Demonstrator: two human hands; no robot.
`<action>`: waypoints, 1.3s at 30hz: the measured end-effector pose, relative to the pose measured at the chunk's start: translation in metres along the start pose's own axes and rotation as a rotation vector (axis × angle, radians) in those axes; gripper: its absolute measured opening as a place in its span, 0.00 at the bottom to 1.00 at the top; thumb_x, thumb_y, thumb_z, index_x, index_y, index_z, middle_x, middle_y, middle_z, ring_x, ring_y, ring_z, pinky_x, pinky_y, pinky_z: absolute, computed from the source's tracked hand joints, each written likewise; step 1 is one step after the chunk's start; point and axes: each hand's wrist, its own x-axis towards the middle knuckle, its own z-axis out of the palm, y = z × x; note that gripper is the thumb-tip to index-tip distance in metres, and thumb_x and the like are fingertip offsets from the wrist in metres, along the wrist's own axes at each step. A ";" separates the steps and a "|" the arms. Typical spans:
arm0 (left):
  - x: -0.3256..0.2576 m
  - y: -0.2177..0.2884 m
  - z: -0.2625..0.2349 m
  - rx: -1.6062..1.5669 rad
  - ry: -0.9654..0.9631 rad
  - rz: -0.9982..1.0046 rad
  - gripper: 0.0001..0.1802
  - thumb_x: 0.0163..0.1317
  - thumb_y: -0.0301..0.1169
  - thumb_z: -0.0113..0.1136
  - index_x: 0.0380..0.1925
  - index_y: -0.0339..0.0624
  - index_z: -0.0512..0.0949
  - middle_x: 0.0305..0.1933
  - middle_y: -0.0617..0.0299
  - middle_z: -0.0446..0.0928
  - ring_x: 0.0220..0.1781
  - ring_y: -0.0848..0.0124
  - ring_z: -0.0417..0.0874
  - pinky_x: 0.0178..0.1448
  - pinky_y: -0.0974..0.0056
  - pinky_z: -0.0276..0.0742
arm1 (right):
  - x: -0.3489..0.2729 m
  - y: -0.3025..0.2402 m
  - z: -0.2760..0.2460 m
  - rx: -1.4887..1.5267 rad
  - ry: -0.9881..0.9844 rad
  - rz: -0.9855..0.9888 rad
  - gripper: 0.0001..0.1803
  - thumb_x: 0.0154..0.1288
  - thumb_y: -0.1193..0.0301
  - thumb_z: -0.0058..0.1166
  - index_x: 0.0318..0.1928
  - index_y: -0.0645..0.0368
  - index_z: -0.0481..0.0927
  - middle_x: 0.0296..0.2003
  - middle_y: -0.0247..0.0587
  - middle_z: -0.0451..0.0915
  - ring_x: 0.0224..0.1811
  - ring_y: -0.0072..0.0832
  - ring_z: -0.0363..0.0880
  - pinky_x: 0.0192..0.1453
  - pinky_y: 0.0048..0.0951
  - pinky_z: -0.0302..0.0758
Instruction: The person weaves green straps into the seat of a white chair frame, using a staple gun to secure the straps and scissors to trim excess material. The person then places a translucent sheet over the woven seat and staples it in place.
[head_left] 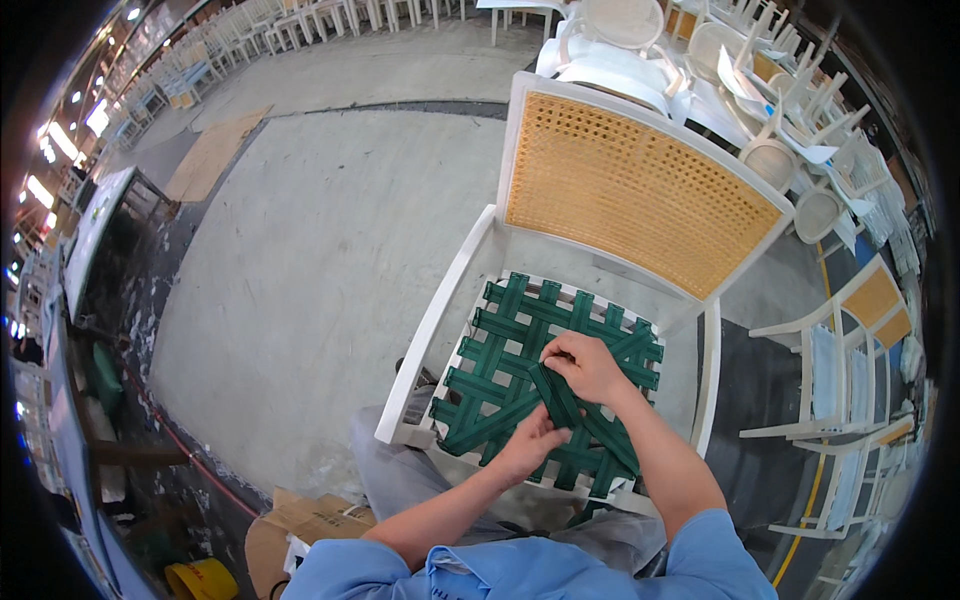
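Observation:
In front of me stands a white armchair (462,285) with a tan woven cane back (630,190). Dark green webbing (500,325) crisscrosses its seat frame, with gaps between the bands. Over the middle of the seat, my right hand (582,364) is closed in a pinch on a loose green webbing strap (556,395). Just below and to the left, my left hand (532,445) has its fingers at the lower part of the same strap, thumb stretched to the right. Its fingertips are partly hidden by the strap. Other bands run diagonally under both hands.
White chairs (850,345) stand close on the right, and more chairs and frames (770,100) are piled behind the armchair. At the left is a long table (95,235). A cardboard piece (305,520) and a yellow container (200,578) lie at the lower left.

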 end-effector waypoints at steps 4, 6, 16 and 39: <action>0.040 -0.019 -0.049 0.202 0.348 -0.089 0.27 0.64 0.17 0.52 0.65 0.37 0.70 0.54 0.55 0.80 0.52 0.69 0.83 0.57 0.64 0.78 | 0.062 0.077 0.017 -0.024 -0.108 0.169 0.09 0.63 0.70 0.62 0.40 0.61 0.85 0.36 0.45 0.85 0.38 0.35 0.84 0.44 0.37 0.78; 0.067 -0.004 -0.096 0.711 0.570 0.139 0.23 0.64 0.19 0.52 0.60 0.39 0.75 0.40 0.56 0.83 0.38 0.70 0.84 0.42 0.65 0.79 | 0.099 0.094 0.032 -0.070 -0.059 0.167 0.09 0.62 0.68 0.64 0.39 0.60 0.87 0.35 0.49 0.86 0.40 0.39 0.85 0.46 0.37 0.79; 0.200 0.089 -0.167 1.054 0.613 -0.152 0.36 0.75 0.57 0.44 0.71 0.42 0.68 0.63 0.43 0.78 0.69 0.50 0.76 0.70 0.54 0.70 | 0.205 0.135 0.079 -0.277 0.253 0.173 0.09 0.64 0.65 0.63 0.39 0.55 0.88 0.37 0.47 0.83 0.43 0.45 0.84 0.50 0.41 0.79; 0.232 0.074 -0.197 1.238 0.643 -0.245 0.47 0.67 0.70 0.45 0.68 0.39 0.72 0.62 0.37 0.78 0.67 0.45 0.77 0.69 0.47 0.73 | 0.176 0.128 0.040 0.392 0.330 0.361 0.17 0.65 0.70 0.62 0.53 0.60 0.85 0.32 0.38 0.84 0.29 0.26 0.83 0.35 0.30 0.78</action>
